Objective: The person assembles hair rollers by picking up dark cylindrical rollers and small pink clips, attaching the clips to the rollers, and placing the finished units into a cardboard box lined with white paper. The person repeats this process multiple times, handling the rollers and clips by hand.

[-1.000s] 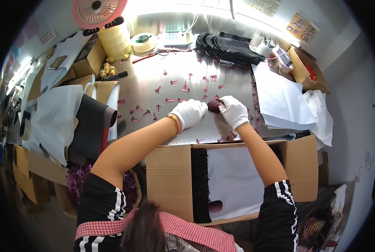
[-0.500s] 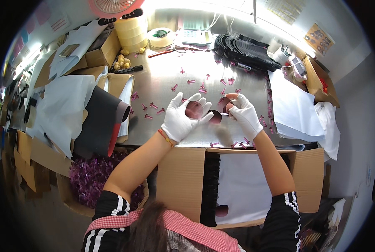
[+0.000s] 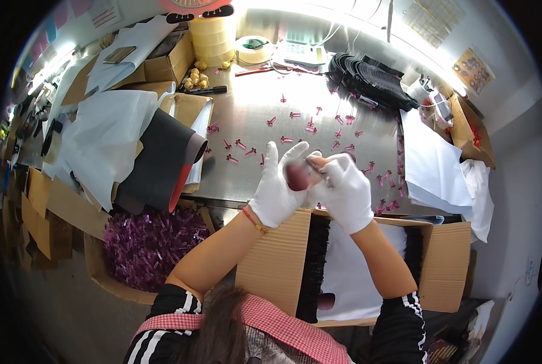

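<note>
My left hand (image 3: 278,191) and my right hand (image 3: 346,189) both wear white gloves and meet over the near edge of a shiny metal table (image 3: 265,97). Between them sits a small dark reddish round piece (image 3: 297,175), blurred, cupped in my left palm with the fingers spread upward. My right hand pinches at its right side. Many small pink plastic clips (image 3: 295,115) lie scattered on the table beyond my hands.
An open cardboard box (image 3: 447,267) with white lining and black pieces stands below my hands. A box of purple clips (image 3: 150,242) sits at lower left. Black sheets (image 3: 156,161), white paper (image 3: 428,164), tape rolls (image 3: 213,33) and black hangers (image 3: 368,76) crowd the table.
My view has shifted so the hands appear lower and closer to me. My left fingers have spread open upward around the round piece, and my right hand has closed in on it.
</note>
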The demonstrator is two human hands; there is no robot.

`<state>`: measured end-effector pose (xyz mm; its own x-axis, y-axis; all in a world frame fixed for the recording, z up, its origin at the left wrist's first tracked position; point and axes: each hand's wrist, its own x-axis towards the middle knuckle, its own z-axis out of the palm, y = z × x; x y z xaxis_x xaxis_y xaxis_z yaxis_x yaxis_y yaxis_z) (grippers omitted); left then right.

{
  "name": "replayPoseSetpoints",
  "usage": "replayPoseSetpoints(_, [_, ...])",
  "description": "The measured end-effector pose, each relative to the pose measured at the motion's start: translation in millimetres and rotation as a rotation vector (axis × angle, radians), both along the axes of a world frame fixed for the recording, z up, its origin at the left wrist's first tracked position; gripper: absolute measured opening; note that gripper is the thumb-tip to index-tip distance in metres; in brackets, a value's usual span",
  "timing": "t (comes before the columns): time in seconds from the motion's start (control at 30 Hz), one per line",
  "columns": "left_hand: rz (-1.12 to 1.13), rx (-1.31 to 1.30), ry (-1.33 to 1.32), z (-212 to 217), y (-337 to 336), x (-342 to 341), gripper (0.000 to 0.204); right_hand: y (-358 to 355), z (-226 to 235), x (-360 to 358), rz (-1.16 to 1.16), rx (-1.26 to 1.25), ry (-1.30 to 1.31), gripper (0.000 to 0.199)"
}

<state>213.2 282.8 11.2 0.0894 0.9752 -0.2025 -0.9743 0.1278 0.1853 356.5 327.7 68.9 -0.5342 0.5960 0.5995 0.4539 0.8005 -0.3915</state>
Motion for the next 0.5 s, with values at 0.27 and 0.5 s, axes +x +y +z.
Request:
replayPoseSetpoints(0.27, [-0.056,0.030,-0.041,-14,-8,-10,0.061,69,-60,46,-0.148,-0.174,-0.398,0.047])
replayPoseSetpoints(0.5, [-0.069,0.012,0.170,2,-12,-8,0.069,85,-99,46,-0.126,0.223,-0.736,0.032])
